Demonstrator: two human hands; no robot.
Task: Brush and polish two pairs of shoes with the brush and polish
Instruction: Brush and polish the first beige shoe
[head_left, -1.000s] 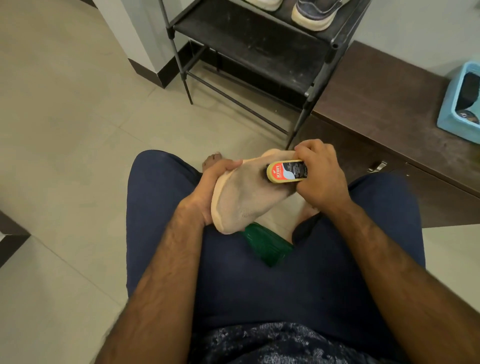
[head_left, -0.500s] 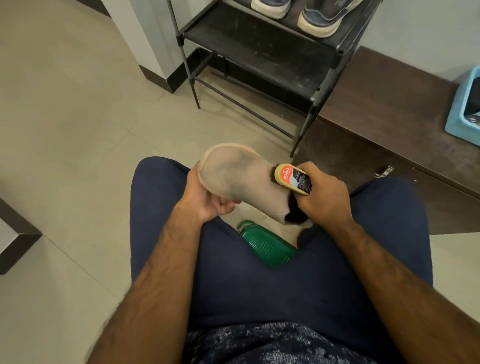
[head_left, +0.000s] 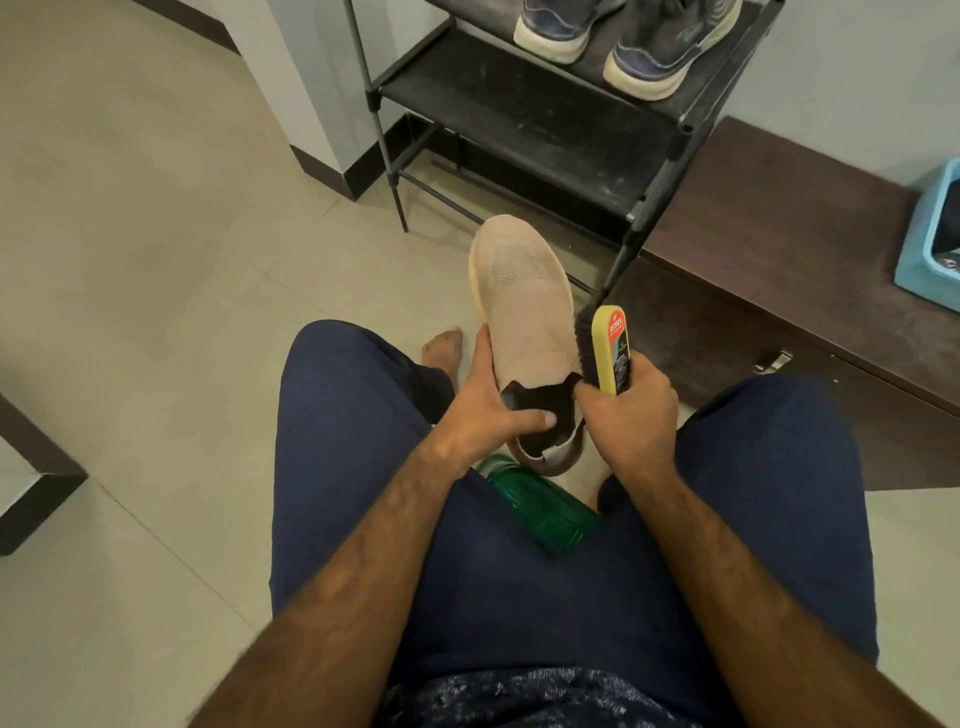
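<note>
Beige shoe (head_left: 524, 306), toe fwd, lengthwise

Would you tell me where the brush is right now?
In the head view, the brush is right of centre, gripped in the right hand, bristles against the beige shoe held by the left hand.

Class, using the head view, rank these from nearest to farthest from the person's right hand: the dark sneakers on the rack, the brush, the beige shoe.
1. brush, gripped in the right hand itself.
2. beige shoe, just left of it, held by the left hand.
3. dark sneakers, far ahead on the rack.
</note>
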